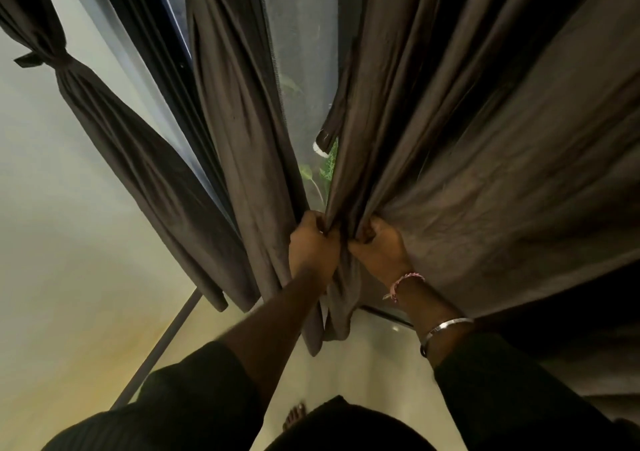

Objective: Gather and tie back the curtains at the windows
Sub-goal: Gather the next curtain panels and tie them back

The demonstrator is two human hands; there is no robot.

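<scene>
Both the left hand (313, 242) and right hand (377, 248) clench the wide brown velvet curtain (485, 173); ungathered right-side folds could slip free.

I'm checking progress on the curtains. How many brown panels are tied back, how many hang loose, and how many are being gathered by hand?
Tied back: 1, the far-left panel
Hanging loose: 1, the middle panel
Being gathered: 1, the right panel, with the left hand and right hand gripping its folds
Total: 3

Pale glossy floor (62, 277), yellowish toward lower left. Dark straight metal rod (162, 343) runs diagonally across it. Green leafy plant (327, 168) visible behind glass pane (301, 52). Bare foot (294, 416) on floor.
</scene>
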